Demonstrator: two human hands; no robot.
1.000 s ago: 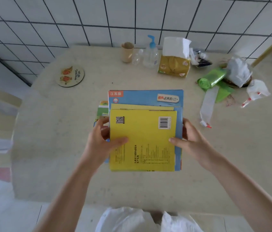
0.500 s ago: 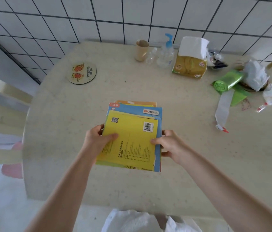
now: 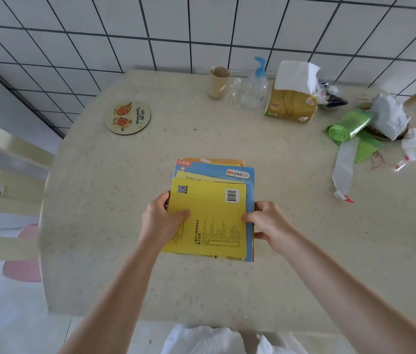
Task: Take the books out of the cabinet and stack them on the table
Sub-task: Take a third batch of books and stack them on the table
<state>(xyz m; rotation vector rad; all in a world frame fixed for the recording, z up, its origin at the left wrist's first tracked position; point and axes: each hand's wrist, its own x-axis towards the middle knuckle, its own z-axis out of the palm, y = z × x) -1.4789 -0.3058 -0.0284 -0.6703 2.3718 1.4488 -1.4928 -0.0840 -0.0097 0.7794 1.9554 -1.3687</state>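
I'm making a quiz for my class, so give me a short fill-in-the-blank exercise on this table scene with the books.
1. The top book of the pile of thin paperback books has a ____ cover.
2. The left hand and right hand grip the pile at its two ____.
3. The round cartoon coaster lies to the ____ of the beige plastic cup.

Missing words: yellow; sides; left

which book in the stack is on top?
The yellow book, back cover up with barcode and QR code. The blue book and orange book only peek out beneath its far edge.
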